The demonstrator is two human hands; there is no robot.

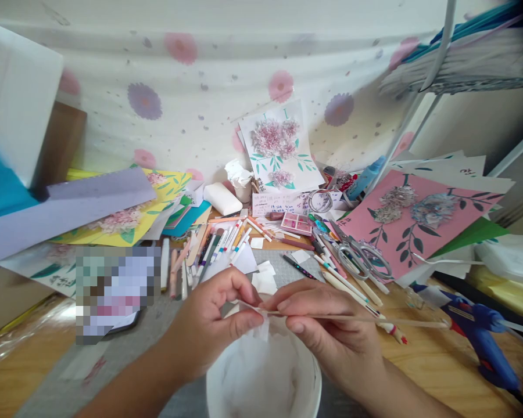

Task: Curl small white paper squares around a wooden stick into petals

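Left hand (209, 325): closed in a pinch, thumb and forefinger pressing a tissue scrap (262, 331) against the tip of the stick (409, 321).
Right hand (326, 325): clenched lightly on the stick near its left end, thumb on top. The rest of the shaft runs out to my right, level with the table.
Tissue scrap: thin and white, right between my 2 hands, one corner hanging below my fingers. I cannot tell how far it goes around the stick.
Why held here: both hands sit directly above the white bowl (317, 380), which already holds crumpled white tissue, so I judge loose bits would drop into it.
Paper squares (265, 281): a few small white ones lie on the grey mat (283, 261) just beyond my fingers, close to hand.
Scissors (361, 258): lying apart from my hands, on the edge of the pink card (418, 220) with paper flowers.
Glue gun (479, 334): blue, lying to my right beyond the stick's far end.
Pens (222, 244): a spread heap behind my left hand.
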